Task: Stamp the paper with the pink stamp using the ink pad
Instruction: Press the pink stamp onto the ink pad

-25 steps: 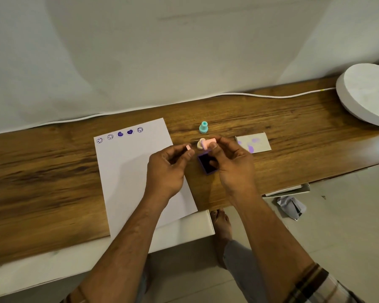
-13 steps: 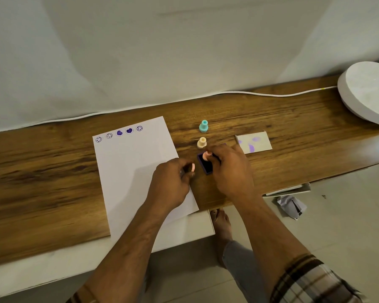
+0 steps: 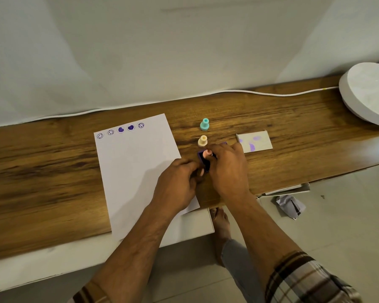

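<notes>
A white paper (image 3: 136, 167) lies on the wooden table (image 3: 42, 171), with a row of purple smiley and heart prints along its top edge. Just right of the paper sits a small dark purple ink pad (image 3: 204, 164). My right hand (image 3: 228, 171) grips the pink stamp (image 3: 207, 153) and holds it down on the pad. My left hand (image 3: 177, 184) rests at the paper's right edge, pinching a small pink cap (image 3: 201, 172) beside the pad. Both hands hide most of the pad.
A cream stamp (image 3: 202, 141) and a teal stamp (image 3: 204, 124) stand upright behind the pad. A small card with purple smudges (image 3: 255, 142) lies to the right. A white round slab (image 3: 370, 95) and a white cable (image 3: 271, 94) sit at the back right.
Both hands were raised, pulling the cap off the pink stamp. My right hand then lowered the stamp onto the ink pad, and my left hand came down with the cap.
</notes>
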